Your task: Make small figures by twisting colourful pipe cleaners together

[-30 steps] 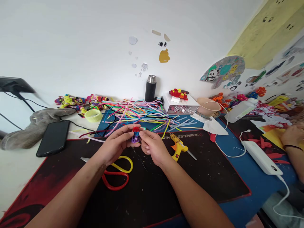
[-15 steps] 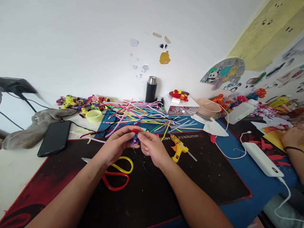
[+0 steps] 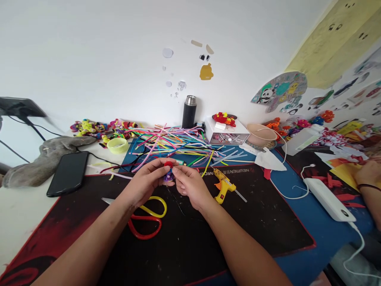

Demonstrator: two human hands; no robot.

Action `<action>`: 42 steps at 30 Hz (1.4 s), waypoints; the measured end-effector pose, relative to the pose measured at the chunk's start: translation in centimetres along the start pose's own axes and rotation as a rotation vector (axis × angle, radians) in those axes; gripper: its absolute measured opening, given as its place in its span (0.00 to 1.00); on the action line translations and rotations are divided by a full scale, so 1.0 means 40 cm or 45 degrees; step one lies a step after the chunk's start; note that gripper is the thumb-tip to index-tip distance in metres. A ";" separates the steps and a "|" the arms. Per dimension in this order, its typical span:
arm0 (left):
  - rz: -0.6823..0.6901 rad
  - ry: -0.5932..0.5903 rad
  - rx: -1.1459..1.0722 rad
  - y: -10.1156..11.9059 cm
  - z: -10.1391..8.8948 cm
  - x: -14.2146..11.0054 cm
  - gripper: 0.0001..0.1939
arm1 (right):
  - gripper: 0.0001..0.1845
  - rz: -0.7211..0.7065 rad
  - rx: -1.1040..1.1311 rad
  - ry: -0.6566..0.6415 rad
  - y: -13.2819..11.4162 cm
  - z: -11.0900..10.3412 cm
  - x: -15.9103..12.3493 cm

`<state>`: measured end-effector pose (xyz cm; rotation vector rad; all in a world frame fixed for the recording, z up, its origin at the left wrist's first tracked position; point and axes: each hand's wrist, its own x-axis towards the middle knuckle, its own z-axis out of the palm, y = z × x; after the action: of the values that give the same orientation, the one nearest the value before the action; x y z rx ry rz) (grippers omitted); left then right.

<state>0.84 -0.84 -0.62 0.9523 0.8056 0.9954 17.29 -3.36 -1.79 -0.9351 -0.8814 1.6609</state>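
Note:
Between my hands, above the dark mat, is a small fuzzy pipe-cleaner figure (image 3: 168,177) with a red top and blue and purple parts below. My left hand (image 3: 150,174) is closed on it from the left, its thumb across the front. From the right, my right hand (image 3: 189,182) pinches its blue part between thumb and forefinger. Fingers hide much of the figure. Under my left wrist lie scissors (image 3: 145,227) with one red and one yellow handle loop. A yellow glue gun (image 3: 224,187) with a clear glue stick rests right of my right hand.
Behind my hands spreads a heap of coloured pipe cleaners (image 3: 175,141). A black flask (image 3: 189,113) and a white box (image 3: 212,133) stand by the wall. Left lies a phone (image 3: 68,173); right, a white power bank (image 3: 330,200) with cables. Another person's hand (image 3: 367,174) is at far right.
My fingers have shifted slightly on the figure, and less of its blue part shows. At far right, the other person's hand has moved a little. The tools lie where they were.

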 end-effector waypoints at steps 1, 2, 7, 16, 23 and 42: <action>0.000 -0.007 0.002 -0.001 -0.001 0.001 0.17 | 0.24 0.002 -0.001 -0.005 0.000 0.000 0.000; 0.003 -0.012 0.004 -0.003 -0.003 0.001 0.17 | 0.24 0.004 -0.003 -0.008 0.000 0.000 0.000; 0.013 -0.008 0.003 -0.006 -0.006 0.003 0.17 | 0.25 0.001 -0.012 -0.015 0.001 -0.001 0.001; -0.007 0.022 -0.047 0.000 0.001 0.001 0.16 | 0.24 -0.009 -0.009 0.004 0.002 0.001 0.003; -0.017 -0.001 -0.089 -0.002 -0.005 0.003 0.14 | 0.24 -0.018 -0.008 0.010 0.002 0.002 0.002; -0.011 -0.013 -0.066 -0.003 -0.002 0.003 0.16 | 0.25 -0.010 0.000 -0.003 0.000 0.001 0.001</action>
<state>0.85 -0.72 -0.80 0.9082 0.7715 0.9989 17.26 -3.34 -1.78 -0.9287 -0.8857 1.6560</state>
